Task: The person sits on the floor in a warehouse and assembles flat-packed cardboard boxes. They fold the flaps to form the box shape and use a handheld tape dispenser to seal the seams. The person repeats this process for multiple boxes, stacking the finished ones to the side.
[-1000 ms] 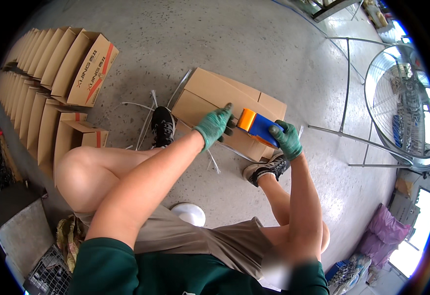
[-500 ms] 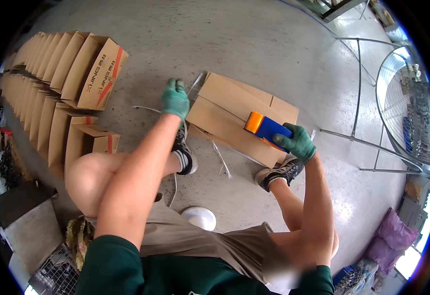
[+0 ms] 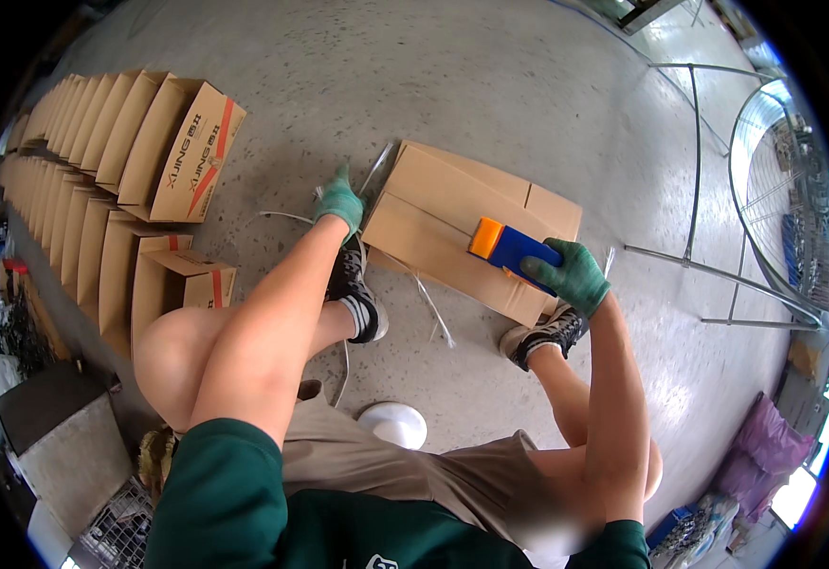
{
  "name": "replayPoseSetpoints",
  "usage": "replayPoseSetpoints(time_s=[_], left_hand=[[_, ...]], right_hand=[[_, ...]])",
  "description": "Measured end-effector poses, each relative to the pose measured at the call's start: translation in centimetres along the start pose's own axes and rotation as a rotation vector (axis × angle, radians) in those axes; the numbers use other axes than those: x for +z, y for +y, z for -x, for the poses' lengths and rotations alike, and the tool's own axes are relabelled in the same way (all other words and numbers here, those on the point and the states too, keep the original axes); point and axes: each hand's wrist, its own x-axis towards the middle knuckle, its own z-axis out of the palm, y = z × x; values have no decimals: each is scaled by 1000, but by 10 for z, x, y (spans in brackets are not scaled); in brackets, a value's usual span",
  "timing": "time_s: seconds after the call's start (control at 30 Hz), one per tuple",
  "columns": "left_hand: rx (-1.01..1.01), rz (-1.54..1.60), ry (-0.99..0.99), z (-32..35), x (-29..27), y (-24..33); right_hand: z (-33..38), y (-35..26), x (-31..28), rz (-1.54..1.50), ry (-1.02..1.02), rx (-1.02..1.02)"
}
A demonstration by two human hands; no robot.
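A stack of flat folded cardboard cartons lies on the floor between my shoes. Over its right part, my right hand, in a green glove, grips a blue hand tool with an orange end; its exact kind I cannot make out. Off the stack's left edge is my left hand, also gloved in green. One finger points away from me while the others curl in, and a small pale bit shows beside them. White plastic straps stick out around the stack, one close to my left hand.
Rows of standing open cartons fill the left side. At the right stands a metal-framed round wire rack. A white round object sits near my legs; a purple sack lies at the lower right.
My left hand has dropped slightly toward me, and its fingers have gone from stretched out to mostly curled. My right hand keeps the tool in nearly the same place.
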Motion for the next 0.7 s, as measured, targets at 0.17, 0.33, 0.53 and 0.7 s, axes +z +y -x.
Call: replayPoseSetpoints(time_s=[0.17,0.33,0.53,0.7], left_hand=[[1088,-674,-132,74,-21,91],[1044,-869,-224,79,-25,93],[1072,-862,-232,78,-24,88],[1029,-891,-280,86,-25,103]], right_hand=[[6,-3,-5,108,13,59],[21,-14,-24,269,-18,119],[107,76,-105,349,34,325],[110,105,-98,392,89,332]])
